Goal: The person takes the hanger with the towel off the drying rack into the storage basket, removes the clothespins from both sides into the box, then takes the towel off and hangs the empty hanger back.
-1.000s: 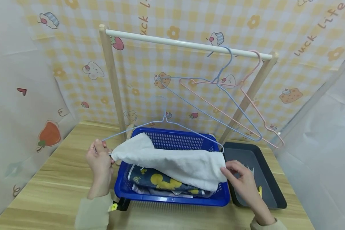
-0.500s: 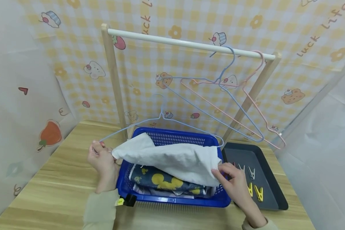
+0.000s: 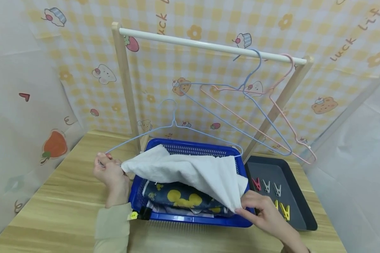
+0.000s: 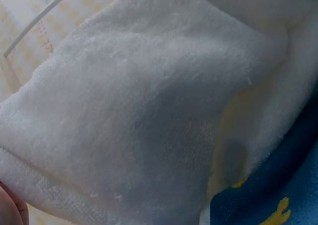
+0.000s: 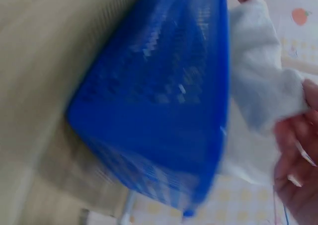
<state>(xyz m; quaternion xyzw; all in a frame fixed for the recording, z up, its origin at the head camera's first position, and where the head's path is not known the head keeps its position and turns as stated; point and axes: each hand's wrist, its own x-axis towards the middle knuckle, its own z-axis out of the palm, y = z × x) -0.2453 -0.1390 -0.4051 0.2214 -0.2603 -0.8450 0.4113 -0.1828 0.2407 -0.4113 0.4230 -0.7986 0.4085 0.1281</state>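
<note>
My left hand (image 3: 111, 172) grips the left end of a light blue wire hanger (image 3: 139, 135), together with the edge of a white towel (image 3: 190, 168). The towel lies across the hanger's lower part and hides its bar. Pinched in my right hand (image 3: 266, 211) is the towel's lower right corner, drawn down at the basket's front right. Both hang over a blue plastic basket (image 3: 193, 220), where a dark blue cloth (image 3: 177, 197) with yellow shapes lies. White terry fabric (image 4: 124, 96) fills most of the left wrist view; the right wrist view is blurred.
Behind the basket stands a rack with a white rail (image 3: 190, 43) and wooden posts. A blue hanger (image 3: 266, 116) and a pink hanger (image 3: 283, 114) hang at its right end. To the right, a dark grey tray (image 3: 301, 214) holds several clothespins (image 3: 277, 189).
My right hand has moved in and then down, pulling the towel's corner toward the front. The hanger has shifted slightly left and up. The clothespins in the tray have come into view.
</note>
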